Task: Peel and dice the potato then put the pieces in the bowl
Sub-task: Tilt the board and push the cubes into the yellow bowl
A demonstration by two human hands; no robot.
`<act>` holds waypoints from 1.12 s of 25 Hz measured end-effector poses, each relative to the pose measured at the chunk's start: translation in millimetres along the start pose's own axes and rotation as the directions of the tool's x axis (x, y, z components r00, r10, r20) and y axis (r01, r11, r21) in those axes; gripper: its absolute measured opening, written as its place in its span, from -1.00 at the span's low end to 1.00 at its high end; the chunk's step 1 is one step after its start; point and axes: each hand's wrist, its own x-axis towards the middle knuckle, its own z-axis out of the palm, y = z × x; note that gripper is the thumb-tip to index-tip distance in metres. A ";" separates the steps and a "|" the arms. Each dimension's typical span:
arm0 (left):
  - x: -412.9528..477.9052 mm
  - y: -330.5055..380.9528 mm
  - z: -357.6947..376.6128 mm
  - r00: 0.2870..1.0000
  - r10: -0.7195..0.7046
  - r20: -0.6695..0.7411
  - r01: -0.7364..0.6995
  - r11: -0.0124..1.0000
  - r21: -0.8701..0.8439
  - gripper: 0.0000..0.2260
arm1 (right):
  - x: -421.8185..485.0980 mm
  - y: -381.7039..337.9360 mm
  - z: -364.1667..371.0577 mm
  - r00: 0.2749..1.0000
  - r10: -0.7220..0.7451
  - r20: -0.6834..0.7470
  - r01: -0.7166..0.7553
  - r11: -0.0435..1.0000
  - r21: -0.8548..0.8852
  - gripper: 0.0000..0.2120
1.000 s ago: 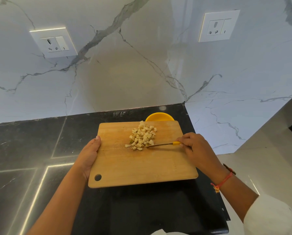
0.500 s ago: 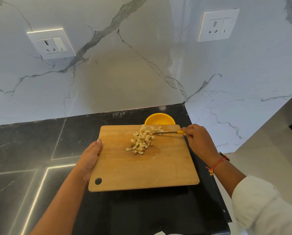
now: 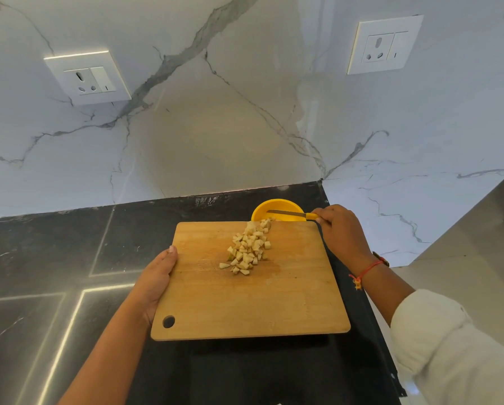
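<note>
Covering bowl point(image 3: 274, 204) front: board point(image 3: 245, 302) w/ dice point(image 3: 248, 248); knife point(image 3: 286, 213) handle mostly in R hand point(image 3: 340, 229).

Bowl point(image 3: 274, 205) bottom behind the board point(image 3: 245, 302)

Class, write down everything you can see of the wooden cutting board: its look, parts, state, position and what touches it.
The wooden cutting board is a light brown rectangle with rounded corners and a round hole near its near left corner. It lies over the black counter, its far edge at the yellow bowl. The left hand holds its left edge. Diced potato pieces lie on it in a trail from the middle to the far edge.
</note>
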 end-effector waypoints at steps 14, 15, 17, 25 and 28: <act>5.3 4.9 5.7 0.999 0.018 0.046 -0.018 1.000 0.016 -0.60 | -8.8 3.6 10.1 1.000 0.008 0.027 -0.007 0.999 -0.031 -0.75; 4.8 4.9 6.2 0.999 0.020 0.049 -0.021 1.000 0.017 -0.60 | -6.3 3.4 9.1 0.999 0.020 0.025 -0.019 0.999 -0.033 -0.75; 4.2 4.0 7.2 0.998 0.019 0.052 -0.020 1.000 0.015 -0.61 | -3.8 1.7 5.8 1.000 0.025 0.007 -0.025 0.999 -0.022 -0.76; 4.7 6.9 11.1 0.998 0.034 0.057 -0.035 0.999 0.017 -0.59 | -26.8 -22.5 8.0 0.991 -0.128 0.049 0.125 0.990 0.058 -0.74; 4.8 7.9 14.9 0.997 0.036 0.064 -0.037 0.999 0.018 -0.61 | -27.1 -18.0 10.8 0.990 -0.111 0.084 0.109 0.994 0.023 -0.73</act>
